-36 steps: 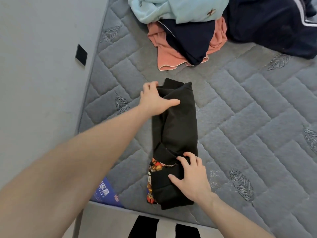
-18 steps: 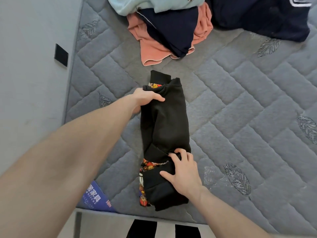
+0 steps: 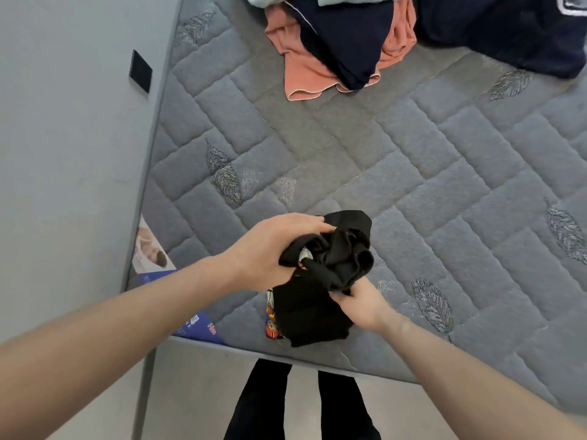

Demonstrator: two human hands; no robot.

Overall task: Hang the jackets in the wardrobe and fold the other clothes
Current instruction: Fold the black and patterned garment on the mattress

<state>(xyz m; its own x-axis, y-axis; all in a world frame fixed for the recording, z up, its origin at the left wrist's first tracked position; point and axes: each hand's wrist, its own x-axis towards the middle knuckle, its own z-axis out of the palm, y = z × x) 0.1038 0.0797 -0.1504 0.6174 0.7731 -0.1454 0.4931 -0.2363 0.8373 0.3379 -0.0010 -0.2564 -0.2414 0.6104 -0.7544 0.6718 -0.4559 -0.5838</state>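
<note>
Black garment (image 3: pixel 320 281), near mattress edge (image 3: pixel 365 366), half-folded with our left hand (image 3: pixel 270 249) and right hand (image 3: pixel 359 301) fingers clamped on it; far heap (image 3: pixel 343 39), apparently unsorted, remains.

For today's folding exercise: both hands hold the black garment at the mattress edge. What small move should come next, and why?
Probably lay the far half down flat. The left hand has drawn the black garment back over itself, still bunched, while the right hand grips its near part.
</note>
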